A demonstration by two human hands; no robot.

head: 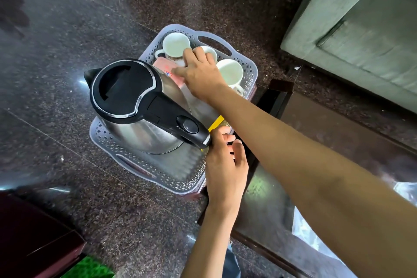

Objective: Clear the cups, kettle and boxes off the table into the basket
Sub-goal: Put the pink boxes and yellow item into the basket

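Observation:
A pale perforated plastic basket (248, 67) stands on the dark stone floor. Inside it a steel kettle (126, 90) with a black lid and handle fills the near half. Three white cups sit at the far end: one at the back (174, 44), one partly hidden behind my fingers (211, 51), one on the right (231, 72). A pink box (162, 66) lies between the kettle and the cups. My right hand (198, 74) reaches in, fingers spread, touching the pink box and the back cup. My left hand (225, 160) grips a yellow box (215, 122) at the basket's right edge.
A dark wooden table with a glass top (316, 142) stands right of the basket, its corner touching the basket side. A grey-green sofa (361, 29) fills the upper right. A dark red cabinet (33, 232) is at the lower left.

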